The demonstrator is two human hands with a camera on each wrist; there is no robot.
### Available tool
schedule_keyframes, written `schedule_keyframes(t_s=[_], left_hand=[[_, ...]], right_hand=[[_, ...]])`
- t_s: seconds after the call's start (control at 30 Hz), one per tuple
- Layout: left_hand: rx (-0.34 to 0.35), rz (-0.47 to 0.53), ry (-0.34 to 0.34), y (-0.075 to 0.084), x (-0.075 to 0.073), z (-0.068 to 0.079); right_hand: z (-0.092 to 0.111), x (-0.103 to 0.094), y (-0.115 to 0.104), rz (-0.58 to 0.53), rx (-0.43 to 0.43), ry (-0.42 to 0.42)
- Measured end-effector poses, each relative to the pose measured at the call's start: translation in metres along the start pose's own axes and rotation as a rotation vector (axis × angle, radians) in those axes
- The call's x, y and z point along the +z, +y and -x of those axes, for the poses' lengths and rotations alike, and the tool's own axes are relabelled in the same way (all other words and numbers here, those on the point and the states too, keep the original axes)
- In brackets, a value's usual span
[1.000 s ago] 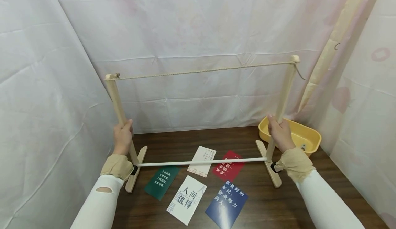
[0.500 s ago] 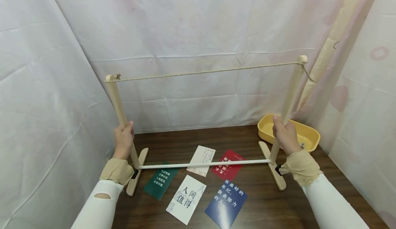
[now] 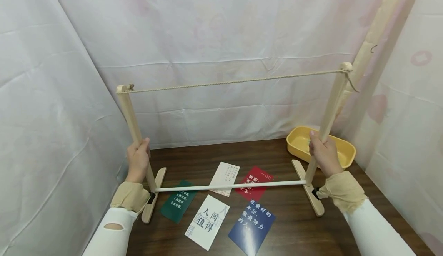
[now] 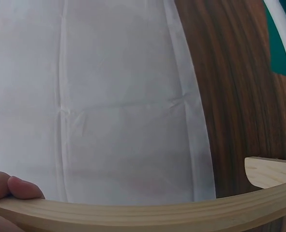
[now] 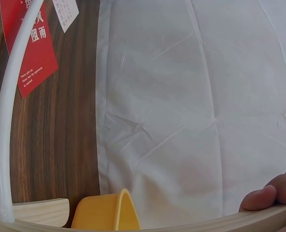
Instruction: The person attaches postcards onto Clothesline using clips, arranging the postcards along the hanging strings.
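A wooden rack [image 3: 333, 106] spans the middle of the frame, its two posts joined by a thin cord [image 3: 221, 83] across the top and a white rod [image 3: 270, 184] near the bottom. At centre left, the left hand [image 3: 138, 160] is wrapped around one post; at centre right, the right hand [image 3: 325, 156] clasps the other, and both wrist views show fingertips curled over the wood. Whether the rack's feet bear on the dark table [image 3: 294, 233] is hard to tell. In the lower middle, five cards lie on the table: a green card [image 3: 177, 205] on the left, a white card [image 3: 207, 224] with large black characters, a blue card [image 3: 252, 228], and, higher up, a cream card [image 3: 225, 174] and a red card [image 3: 257, 176]. The rod passes in front of the green, cream and red ones. A yellow basin [image 3: 298, 145] sits at the right, partly behind the right hand and its post. White cloth [image 3: 214, 21] fills the upper frame.
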State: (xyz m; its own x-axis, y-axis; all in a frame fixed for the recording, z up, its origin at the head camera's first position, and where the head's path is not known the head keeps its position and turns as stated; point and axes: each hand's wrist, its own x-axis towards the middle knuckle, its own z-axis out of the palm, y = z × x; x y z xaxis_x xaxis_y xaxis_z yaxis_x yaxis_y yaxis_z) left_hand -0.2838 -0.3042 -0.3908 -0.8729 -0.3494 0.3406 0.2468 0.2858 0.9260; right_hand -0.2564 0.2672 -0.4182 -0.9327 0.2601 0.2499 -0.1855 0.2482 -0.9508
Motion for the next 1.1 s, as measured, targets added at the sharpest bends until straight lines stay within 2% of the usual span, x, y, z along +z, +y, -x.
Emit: schedule_keyframes(t_s=[0.2,0.5,0.7,0.93,1.1], left_hand=[[0.013,0.001,-0.012,0.000,0.000,0.001],[0.025,-0.013,-0.001,-0.005,0.000,0.000],[0.032,-0.006,-0.011,-0.002,0.002,0.001],[0.050,-0.020,-0.011,-0.002,0.002,0.002],[0.051,-0.013,-0.010,-0.003,0.001,0.001]], right_hand=[[0.004,0.000,-0.003,0.025,-0.013,-0.003],[0.001,-0.006,-0.004,0.035,0.023,-0.032],[0.003,-0.010,-0.006,0.067,-0.050,-0.098],[0.006,-0.013,-0.006,0.000,-0.100,-0.104],[0.007,-0.015,-0.007,-0.121,-0.127,-0.098]])
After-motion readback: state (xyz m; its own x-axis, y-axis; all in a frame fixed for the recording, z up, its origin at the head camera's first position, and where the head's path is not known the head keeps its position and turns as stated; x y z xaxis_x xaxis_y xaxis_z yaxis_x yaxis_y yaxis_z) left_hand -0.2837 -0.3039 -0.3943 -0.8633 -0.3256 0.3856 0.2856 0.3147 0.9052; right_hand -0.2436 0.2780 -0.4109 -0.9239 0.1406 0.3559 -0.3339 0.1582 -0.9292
